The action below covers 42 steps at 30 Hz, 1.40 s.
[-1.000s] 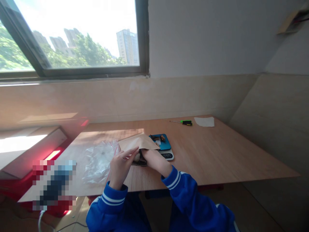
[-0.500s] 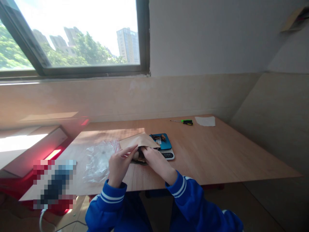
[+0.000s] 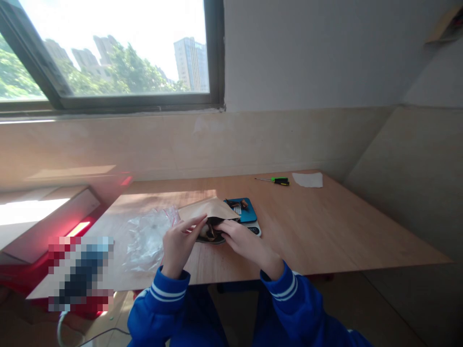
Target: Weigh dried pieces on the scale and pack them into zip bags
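A brown paper pouch (image 3: 208,209) lies on the wooden table (image 3: 325,231) with its mouth towards me. My left hand (image 3: 180,245) pinches the pouch's upper lip and holds the mouth open. The fingertips of my right hand (image 3: 243,239) sit at the mouth, curled round small brownish pieces (image 3: 209,232) that I cannot make out. Both arms are in blue sleeves with white stripes. Just behind the pouch stands a small scale with a blue top (image 3: 247,212), and a few dark and brown bits lie on it.
A crumpled clear plastic zip bag (image 3: 147,237) lies left of my hands. A green-handled screwdriver (image 3: 278,181) and a white sheet (image 3: 307,180) lie at the table's far edge. A blurred-out patch (image 3: 80,273) covers the near left corner. A window and walls bound the table.
My right hand, deep inside the pouch a second ago, has drawn back until only its fingertips are at the mouth. My left hand has stayed on the pouch's lip.
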{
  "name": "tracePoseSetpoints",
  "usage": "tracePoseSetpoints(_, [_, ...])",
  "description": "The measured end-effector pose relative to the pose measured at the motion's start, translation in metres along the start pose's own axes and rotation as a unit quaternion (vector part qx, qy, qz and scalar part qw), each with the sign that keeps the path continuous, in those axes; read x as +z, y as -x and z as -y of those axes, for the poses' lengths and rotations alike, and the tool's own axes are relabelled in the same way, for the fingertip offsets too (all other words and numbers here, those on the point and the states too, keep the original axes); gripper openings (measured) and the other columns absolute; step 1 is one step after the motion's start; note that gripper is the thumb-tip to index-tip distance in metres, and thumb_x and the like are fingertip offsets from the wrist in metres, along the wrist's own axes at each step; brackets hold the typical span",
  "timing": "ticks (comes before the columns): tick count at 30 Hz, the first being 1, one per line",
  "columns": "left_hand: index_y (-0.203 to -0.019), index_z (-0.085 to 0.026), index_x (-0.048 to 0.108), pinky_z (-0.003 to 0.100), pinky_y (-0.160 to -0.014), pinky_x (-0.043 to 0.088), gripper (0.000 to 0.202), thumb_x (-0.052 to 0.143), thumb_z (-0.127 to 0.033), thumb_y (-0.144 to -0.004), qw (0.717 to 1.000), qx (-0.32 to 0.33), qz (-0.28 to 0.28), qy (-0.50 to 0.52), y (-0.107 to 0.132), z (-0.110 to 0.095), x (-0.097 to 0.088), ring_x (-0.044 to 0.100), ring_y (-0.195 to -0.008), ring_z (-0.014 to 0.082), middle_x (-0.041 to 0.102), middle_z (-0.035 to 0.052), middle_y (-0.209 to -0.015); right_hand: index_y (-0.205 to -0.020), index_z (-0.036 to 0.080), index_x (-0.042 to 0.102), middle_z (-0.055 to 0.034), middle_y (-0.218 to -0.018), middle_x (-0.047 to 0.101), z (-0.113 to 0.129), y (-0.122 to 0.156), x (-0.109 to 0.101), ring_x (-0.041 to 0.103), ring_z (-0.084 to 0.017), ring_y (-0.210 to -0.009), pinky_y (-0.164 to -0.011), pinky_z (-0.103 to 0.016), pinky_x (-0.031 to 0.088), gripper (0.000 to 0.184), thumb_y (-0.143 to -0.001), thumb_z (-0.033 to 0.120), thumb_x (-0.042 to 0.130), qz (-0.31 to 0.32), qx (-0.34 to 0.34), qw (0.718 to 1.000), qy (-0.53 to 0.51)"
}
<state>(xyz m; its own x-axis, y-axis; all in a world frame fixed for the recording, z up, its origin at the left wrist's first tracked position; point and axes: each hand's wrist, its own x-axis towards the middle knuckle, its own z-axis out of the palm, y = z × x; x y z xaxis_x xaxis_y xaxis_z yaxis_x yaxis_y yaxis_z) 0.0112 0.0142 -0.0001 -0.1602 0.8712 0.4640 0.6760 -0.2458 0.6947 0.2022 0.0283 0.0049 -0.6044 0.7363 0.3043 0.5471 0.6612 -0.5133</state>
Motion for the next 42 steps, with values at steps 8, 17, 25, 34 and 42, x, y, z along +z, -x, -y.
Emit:
tracePoseSetpoints(8, [-0.092, -0.033, 0.076, 0.022, -0.058, 0.049, 0.019, 0.065, -0.041, -0.078, 1.000, 0.001, -0.009, 0.002, -0.001, 0.002, 0.000, 0.064, -0.058, 0.0118, 0.073, -0.0036, -0.074, -0.106, 0.014, 0.065, -0.0104, -0.111, 0.066, 0.000, 0.003, 0.002, 0.061, -0.022, -0.105, -0.094, -0.038, 0.051, 0.024, -0.088, 0.006, 0.050, -0.021, 0.006, 1.000, 0.003])
tracePoseSetpoints(17, [-0.092, -0.033, 0.076, 0.022, -0.057, 0.048, 0.019, 0.065, -0.040, -0.079, 1.000, 0.018, -0.020, -0.006, -0.002, 0.000, 0.000, 0.064, -0.058, 0.0118, 0.073, -0.0036, -0.072, -0.108, 0.016, 0.064, -0.0088, -0.113, 0.067, -0.006, 0.009, 0.009, 0.061, -0.020, -0.108, -0.096, -0.035, 0.049, 0.024, -0.092, 0.011, 0.048, -0.086, -0.026, 0.994, -0.055])
tracePoseSetpoints(25, [-0.093, -0.033, 0.076, 0.022, -0.058, 0.049, 0.019, 0.065, -0.041, -0.079, 1.000, 0.021, -0.017, 0.001, -0.002, 0.000, -0.002, 0.065, -0.059, 0.0121, 0.074, -0.0040, -0.075, -0.109, 0.020, 0.065, -0.0044, -0.112, 0.069, -0.005, 0.010, 0.010, 0.064, -0.016, -0.105, -0.095, -0.030, 0.049, 0.026, -0.092, 0.013, 0.047, -0.151, 0.006, 0.982, -0.117])
tracePoseSetpoints(34, [-0.096, -0.033, 0.075, 0.023, -0.059, 0.049, 0.022, 0.063, -0.043, -0.081, 0.999, 0.033, -0.008, -0.004, 0.001, 0.000, 0.006, 0.064, -0.058, 0.0121, 0.073, -0.0030, -0.072, -0.113, 0.013, 0.064, -0.0117, -0.119, 0.065, 0.003, 0.004, 0.007, 0.059, -0.021, -0.114, -0.101, -0.036, 0.046, 0.043, -0.083, -0.004, 0.037, -0.036, 0.026, 0.999, -0.020])
tracePoseSetpoints(42, [-0.098, -0.032, 0.075, 0.023, -0.059, 0.048, 0.023, 0.060, -0.041, -0.083, 0.999, 0.031, -0.001, -0.032, 0.004, -0.002, 0.008, 0.062, -0.059, 0.0122, 0.073, -0.0014, -0.073, -0.118, 0.008, 0.059, -0.0177, -0.115, 0.066, -0.006, -0.028, 0.023, 0.064, -0.025, -0.108, -0.096, -0.038, 0.049, 0.044, -0.083, -0.004, 0.036, 0.040, 0.052, 0.995, 0.071])
